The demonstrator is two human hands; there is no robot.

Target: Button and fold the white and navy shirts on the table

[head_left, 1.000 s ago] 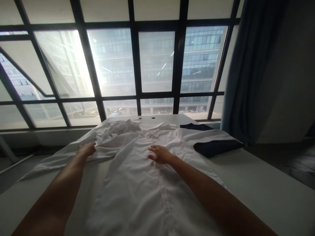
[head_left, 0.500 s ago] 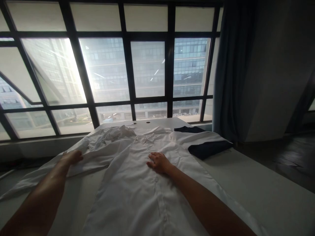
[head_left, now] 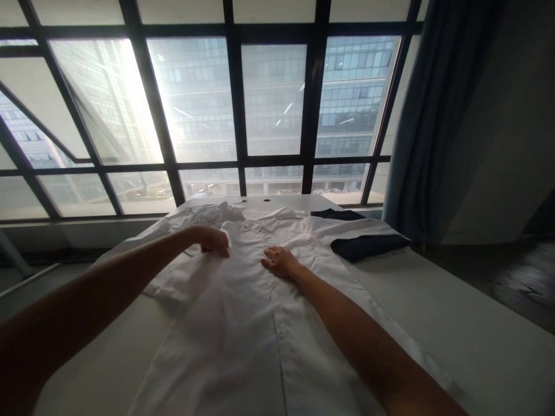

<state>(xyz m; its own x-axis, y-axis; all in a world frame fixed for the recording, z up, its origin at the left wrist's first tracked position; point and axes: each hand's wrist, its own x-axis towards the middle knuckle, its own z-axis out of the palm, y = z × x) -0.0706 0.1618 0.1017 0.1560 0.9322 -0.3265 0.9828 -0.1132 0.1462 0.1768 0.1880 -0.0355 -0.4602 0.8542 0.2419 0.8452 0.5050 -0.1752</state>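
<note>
Here's the white shirt [head_left: 225, 335], laid front up on the table [head_left: 455, 300], collar [head_left: 260, 225] at the far end from me, and I'd call this the straightening step. My right hand [head_left: 280, 261] rests palm down on the shirt's upper front, fingers loosely spread beside the button strip [head_left: 277, 312]. My left hand [head_left: 212, 239], at the shirt's upper left, has its fingers curled down toward the cloth; whether they pinch any, I can't tell.

What does the next move call for? A steady right palm, I reckon, and a light left, easing the creases outward without dragging the strip crooked. Look at that fabric: thin, soft, rippled all down the front, heaped into crumpled folds [head_left: 203, 215] by the shirt's far left. Over on its right, a long, smoother sleeve [head_left: 355, 227] lies across matte dark cloth [head_left: 373, 247]. Beyond the shirt, flat glass in a rigid black window frame [head_left: 308, 104]!
</note>
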